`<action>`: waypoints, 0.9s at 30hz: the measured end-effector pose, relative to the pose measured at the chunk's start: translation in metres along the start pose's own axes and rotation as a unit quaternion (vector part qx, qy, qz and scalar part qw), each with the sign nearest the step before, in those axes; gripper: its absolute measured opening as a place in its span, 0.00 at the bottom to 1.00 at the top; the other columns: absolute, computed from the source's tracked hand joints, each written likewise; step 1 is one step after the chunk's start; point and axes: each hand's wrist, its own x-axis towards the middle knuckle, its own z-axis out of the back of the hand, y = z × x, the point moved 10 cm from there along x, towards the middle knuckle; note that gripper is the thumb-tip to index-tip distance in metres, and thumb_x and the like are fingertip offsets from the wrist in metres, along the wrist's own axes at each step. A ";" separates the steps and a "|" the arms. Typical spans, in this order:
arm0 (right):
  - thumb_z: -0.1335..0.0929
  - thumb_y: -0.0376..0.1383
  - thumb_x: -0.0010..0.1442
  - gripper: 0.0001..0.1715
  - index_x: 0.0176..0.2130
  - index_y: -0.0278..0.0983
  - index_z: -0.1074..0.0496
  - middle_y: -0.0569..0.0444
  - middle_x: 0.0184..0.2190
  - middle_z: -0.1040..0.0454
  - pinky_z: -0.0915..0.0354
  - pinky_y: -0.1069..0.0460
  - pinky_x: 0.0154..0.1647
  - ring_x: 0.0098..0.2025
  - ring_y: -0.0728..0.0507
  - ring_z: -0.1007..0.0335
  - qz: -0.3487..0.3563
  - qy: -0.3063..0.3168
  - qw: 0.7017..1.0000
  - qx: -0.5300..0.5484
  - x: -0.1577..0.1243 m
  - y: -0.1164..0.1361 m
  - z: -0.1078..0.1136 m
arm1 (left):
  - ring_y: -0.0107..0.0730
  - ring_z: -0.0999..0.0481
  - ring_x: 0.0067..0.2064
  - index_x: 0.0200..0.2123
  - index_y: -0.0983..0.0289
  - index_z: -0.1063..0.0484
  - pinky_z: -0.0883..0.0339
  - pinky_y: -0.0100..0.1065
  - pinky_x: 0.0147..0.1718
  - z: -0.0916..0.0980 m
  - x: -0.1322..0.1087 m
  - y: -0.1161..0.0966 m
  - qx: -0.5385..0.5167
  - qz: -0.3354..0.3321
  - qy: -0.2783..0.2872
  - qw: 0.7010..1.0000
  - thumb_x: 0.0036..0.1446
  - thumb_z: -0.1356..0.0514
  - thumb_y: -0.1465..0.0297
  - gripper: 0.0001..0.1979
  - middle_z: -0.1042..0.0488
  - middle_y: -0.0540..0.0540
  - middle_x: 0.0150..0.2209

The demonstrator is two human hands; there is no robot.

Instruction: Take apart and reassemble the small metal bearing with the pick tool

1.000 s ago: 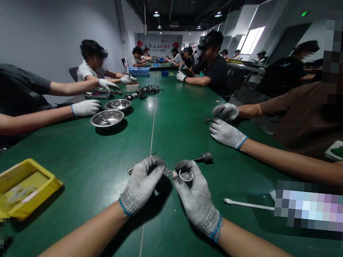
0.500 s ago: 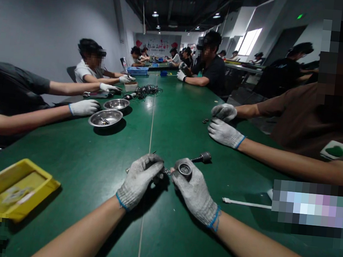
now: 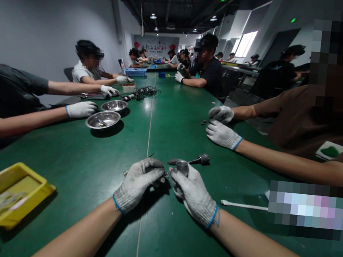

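Note:
My right hand (image 3: 194,191), in a white knit glove with a blue cuff, is closed around a small round metal cup (image 3: 182,166). My left hand (image 3: 139,182), gloved alike and with grey-stained fingers, is closed too; its fingers hide most of what they hold. A thin dark tip sticks out above it and a small metal end shows at its left side. Between the two hands are small metal rings (image 3: 167,175), partly covered by the fingertips. Just beyond my right hand, a dark metal piece with a rod and a thick round head (image 3: 204,159) lies on the green table (image 3: 160,240).
At the left stands a yellow tray (image 3: 35,202). Farther off are two steel bowls (image 3: 103,120) near a co-worker's gloved hands, and tangled black cables (image 3: 144,93). On the right are another person's gloved hands (image 3: 224,134) and a white cable (image 3: 244,205).
My right hand has turned the metal cup so its side faces me rather than its opening. My left hand has shifted slightly left. The whole view has moved a little.

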 end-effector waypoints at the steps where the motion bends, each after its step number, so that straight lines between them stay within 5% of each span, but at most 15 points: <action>1: 0.24 0.49 0.50 0.28 0.46 0.36 0.27 0.70 0.15 0.42 0.56 0.57 0.14 0.15 0.54 0.54 -0.009 0.005 1.000 0.011 0.000 -0.002 -0.001 | 0.30 0.24 0.29 0.38 0.67 0.21 0.34 0.30 0.29 0.000 0.000 -0.001 0.006 -0.006 0.001 1.000 0.54 0.28 0.61 0.16 0.21 0.55 0.29; 13: 0.25 0.53 0.55 0.23 0.35 0.37 0.28 0.63 0.20 0.35 0.50 0.55 0.16 0.17 0.52 0.47 0.058 0.028 0.992 -0.112 -0.001 0.013 -0.004 | 0.29 0.26 0.27 0.36 0.68 0.20 0.34 0.29 0.27 -0.002 0.000 0.000 0.011 -0.009 0.008 1.000 0.54 0.28 0.59 0.17 0.21 0.55 0.28; 21: 0.26 0.49 0.57 0.18 0.31 0.37 0.28 0.56 0.26 0.27 0.37 0.52 0.30 0.29 0.46 0.34 0.113 0.044 0.980 -0.158 -0.001 0.024 -0.005 | 0.30 0.25 0.27 0.36 0.67 0.20 0.32 0.28 0.26 -0.005 -0.001 -0.002 0.019 -0.014 0.015 1.000 0.54 0.28 0.60 0.15 0.21 0.55 0.27; 27: 0.27 0.47 0.57 0.16 0.30 0.38 0.27 0.55 0.26 0.27 0.37 0.51 0.30 0.29 0.45 0.34 0.121 0.044 0.976 -0.173 -0.001 0.026 -0.005 | 0.30 0.25 0.27 0.35 0.67 0.20 0.33 0.28 0.25 -0.004 -0.002 -0.002 0.042 -0.023 0.009 0.999 0.54 0.29 0.59 0.15 0.21 0.55 0.28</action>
